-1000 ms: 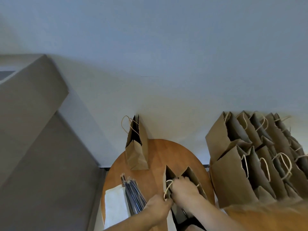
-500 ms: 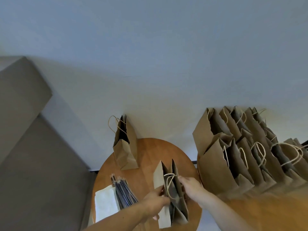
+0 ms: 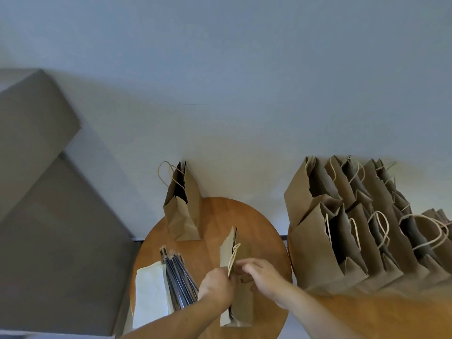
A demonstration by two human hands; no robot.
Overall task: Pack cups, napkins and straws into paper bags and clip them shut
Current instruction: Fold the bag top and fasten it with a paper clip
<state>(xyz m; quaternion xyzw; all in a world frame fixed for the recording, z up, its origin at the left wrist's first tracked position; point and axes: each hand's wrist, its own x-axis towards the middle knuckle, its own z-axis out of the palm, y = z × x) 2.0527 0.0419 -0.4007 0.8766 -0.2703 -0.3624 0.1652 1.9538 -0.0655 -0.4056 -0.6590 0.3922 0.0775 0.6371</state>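
Round wooden table (image 3: 256, 231) against a pale wall (image 3: 220, 81), seen from above; grey panels (image 3: 49, 216) at 9 o'clock. Near bag (image 3: 241, 302): brown paper, upright at the table's 6 o'clock, its mouth pressed nearly flat, its twine handles (image 3: 233, 258) standing up between the two hands. Left hand (image 3: 216, 288): at the bag's 9 o'clock side, fingers closed on the top edge and the base of the handles. Right hand (image 3: 263, 272): at the bag's 3 o'clock side, fingers curled and pinching the same top edge, touching or nearly touching the left hand; both hands thus grasp the bag's mouth. Second bag (image 3: 183, 216): upright at the table's 11 o'clock, mouth narrowly open, handles leaning toward 10 o'clock; well apart from the near bag. Straws (image 3: 177, 277): dark bundle lying flat at the table's 8 o'clock, just beside the left hand. Napkins (image 3: 151, 292): white stack touching the straws on their 9 o'clock side. Row of bags (image 3: 354, 228): many open brown bags with handles, packed together on a second wooden surface (image 3: 367, 319) at 3 o'clock; contents too dark to tell. Cups and clips: cannot be made out.
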